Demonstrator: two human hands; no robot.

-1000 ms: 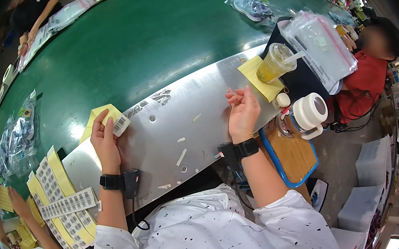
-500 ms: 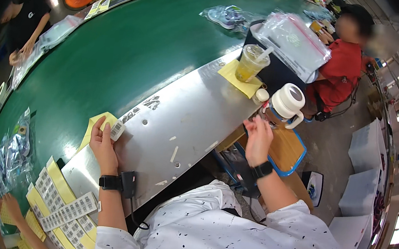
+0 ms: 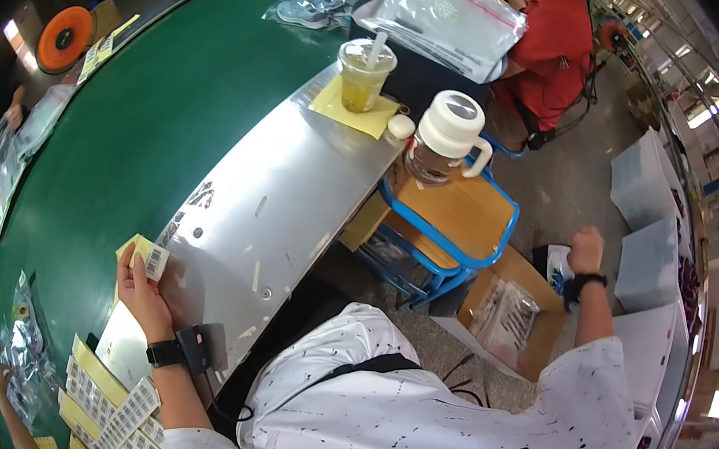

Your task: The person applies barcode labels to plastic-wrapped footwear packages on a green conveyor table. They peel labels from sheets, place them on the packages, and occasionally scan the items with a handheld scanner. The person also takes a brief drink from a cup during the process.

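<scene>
My left hand [image 3: 144,296] pinches a small yellow backing sheet with a white barcode label [image 3: 155,261] on it, just over the metal worktop. Out to the right, my right hand [image 3: 587,250] is closed into a fist, away from the table; whatever it may hold is hidden. Next to that fist, a dark box with a white and blue shoe-like picture [image 3: 559,267] shows lower down. Below my left hand, several sheets of barcode labels on yellow paper [image 3: 125,415] lie overlapped on the table.
A clear cup with a yellow drink [image 3: 362,74] and a white-lidded jug [image 3: 449,133] stand at the far right. Beyond are a dark bin with plastic bags [image 3: 448,26] and a person in red [image 3: 555,61]. A cardboard box [image 3: 500,316] and blue-framed stool [image 3: 459,209] stand beside me.
My right hand has swung from beside the jug out to the right and closed from loosely spread fingers. The view has turned rightward. My left hand keeps the label sheet.
</scene>
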